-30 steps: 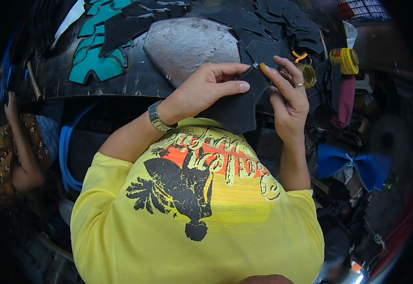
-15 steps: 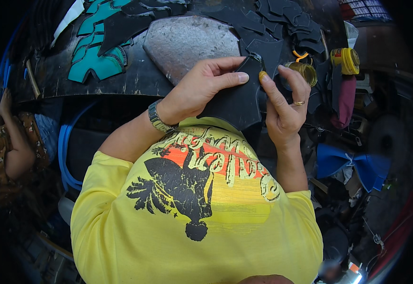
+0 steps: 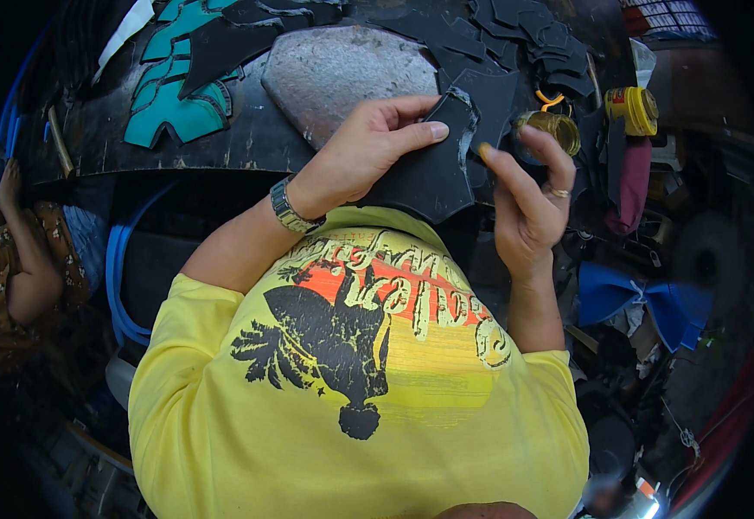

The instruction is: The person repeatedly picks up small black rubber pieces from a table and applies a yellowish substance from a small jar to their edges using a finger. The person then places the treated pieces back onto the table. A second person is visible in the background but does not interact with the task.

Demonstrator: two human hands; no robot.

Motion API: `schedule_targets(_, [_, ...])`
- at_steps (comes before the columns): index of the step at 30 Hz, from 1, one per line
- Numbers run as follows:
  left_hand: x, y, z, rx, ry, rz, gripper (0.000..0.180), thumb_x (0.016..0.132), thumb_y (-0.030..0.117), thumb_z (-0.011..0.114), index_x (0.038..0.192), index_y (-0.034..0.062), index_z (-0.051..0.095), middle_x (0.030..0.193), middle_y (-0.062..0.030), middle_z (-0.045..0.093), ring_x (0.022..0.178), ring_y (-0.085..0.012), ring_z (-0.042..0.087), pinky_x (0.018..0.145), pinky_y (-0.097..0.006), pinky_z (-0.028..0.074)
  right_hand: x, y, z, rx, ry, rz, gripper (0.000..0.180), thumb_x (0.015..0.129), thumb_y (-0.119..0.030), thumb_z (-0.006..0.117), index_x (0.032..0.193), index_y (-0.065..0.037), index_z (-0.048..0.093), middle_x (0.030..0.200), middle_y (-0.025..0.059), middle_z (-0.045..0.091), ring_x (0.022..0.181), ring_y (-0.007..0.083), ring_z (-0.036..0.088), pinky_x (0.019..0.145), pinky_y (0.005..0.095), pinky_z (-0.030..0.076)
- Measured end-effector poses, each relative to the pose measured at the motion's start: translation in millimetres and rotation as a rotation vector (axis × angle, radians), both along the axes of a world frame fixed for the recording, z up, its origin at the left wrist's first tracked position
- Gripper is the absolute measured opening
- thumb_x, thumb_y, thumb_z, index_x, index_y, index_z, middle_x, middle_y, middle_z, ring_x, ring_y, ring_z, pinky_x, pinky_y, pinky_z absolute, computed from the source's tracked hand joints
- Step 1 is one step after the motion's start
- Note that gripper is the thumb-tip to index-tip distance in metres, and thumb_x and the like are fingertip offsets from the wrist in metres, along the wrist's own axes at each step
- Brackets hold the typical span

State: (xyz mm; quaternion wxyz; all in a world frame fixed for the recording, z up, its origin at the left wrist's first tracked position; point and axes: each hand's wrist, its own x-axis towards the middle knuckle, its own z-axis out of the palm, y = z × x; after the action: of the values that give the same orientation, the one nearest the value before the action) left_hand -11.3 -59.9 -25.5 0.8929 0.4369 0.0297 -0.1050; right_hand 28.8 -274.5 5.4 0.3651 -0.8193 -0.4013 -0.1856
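My left hand (image 3: 368, 147) pinches a flat, black leather-like piece (image 3: 424, 182) between thumb and fingers, at the table's near edge. A shiny, wet-looking band, like glue, runs along the piece's curved right edge. Just right of that edge is my right hand (image 3: 528, 208), its fingers apart and bent, holding nothing. Yellowish-brown stuff coats its index fingertip. Beyond this hand, a clear jar (image 3: 560, 130) with amber contents lies near its fingers, partly covered by them.
A grey stone slab (image 3: 351, 78) lies on the dark table (image 3: 256, 143). Teal cut pieces (image 3: 169, 125) are at left, stacked black pieces (image 3: 541, 39) at far right. An orange loop handle (image 3: 550, 100) and yellow container (image 3: 632, 111) are at right. Another person's arm (image 3: 27, 251) shows at left.
My right hand has drawn away from the piece, to the right and slightly down. The piece has turned a little in my left hand, showing more of its shiny edge.
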Motion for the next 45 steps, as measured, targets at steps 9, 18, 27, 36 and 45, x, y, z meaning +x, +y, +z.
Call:
schedule_targets(9, [-0.2, 4.0, -3.6, 0.011, -0.008, 0.001, 0.034, 0.098, 0.010, 0.061, 0.129, -0.0045, 0.059, 0.109, -0.0083, 0.070, 0.090, -0.0099, 0.069, 0.078, -0.023, 0.059, 1.6, 2.6, -4.0, -0.125, -0.062, 0.135, 0.047, 0.070, 0.002, 0.072, 0.111, -0.020, 0.078, 0.120, 0.0096, 0.063, 0.109, 0.0301, 0.058, 0.094, 0.0428, 0.047])
schedule_targets(18, [3.8, 3.5, -7.3, -0.089, 0.071, -0.059, 0.033, 0.098, 0.009, 0.060, 0.128, -0.0051, 0.059, 0.110, -0.0102, 0.071, 0.092, -0.0125, 0.071, 0.081, -0.025, 0.060, 0.1, -5.1, -3.6, -0.112, -0.227, 0.177, 0.034, 0.077, -0.002, 0.073, 0.105, -0.020, 0.078, 0.115, 0.0073, 0.065, 0.103, 0.0271, 0.060, 0.092, 0.0457, 0.048])
schedule_targets(27, [5.6, 15.6, -3.9, -0.159, 0.067, 0.009, 0.031, 0.098, 0.009, 0.060, 0.127, -0.0022, 0.060, 0.111, -0.0075, 0.071, 0.092, -0.0112, 0.071, 0.082, -0.025, 0.059, -6.1, -16.5, -3.6, -0.155, -0.334, 0.228, 0.034, 0.076, 0.002, 0.073, 0.101, -0.020, 0.078, 0.113, 0.0078, 0.066, 0.100, 0.0269, 0.062, 0.088, 0.0457, 0.050])
schedule_targets(36, [-32.0, 134.6, 17.5, 0.909, -0.172, 0.583, 0.032, 0.089, 0.011, 0.075, 0.118, 0.0002, 0.069, 0.100, -0.0019, 0.070, 0.088, -0.0068, 0.063, 0.079, -0.021, 0.052, -3.3, -20.9, -15.7, 0.102, -0.008, 0.070, 0.042, 0.079, 0.018, 0.065, 0.115, -0.002, 0.069, 0.109, 0.0188, 0.066, 0.096, 0.0286, 0.067, 0.083, 0.0329, 0.053])
schedule_targets(45, [-37.4, 186.9, 9.2, 1.198, -0.099, 0.748, 0.029, 0.091, 0.013, 0.072, 0.116, -0.0010, 0.069, 0.093, -0.0024, 0.071, 0.085, -0.0066, 0.063, 0.077, -0.023, 0.051, 0.3, -13.8, -14.3, -0.005, 0.071, 0.205, 0.038, 0.088, 0.017, 0.058, 0.121, 0.001, 0.065, 0.112, 0.0196, 0.065, 0.089, 0.0214, 0.066, 0.076, 0.0288, 0.055])
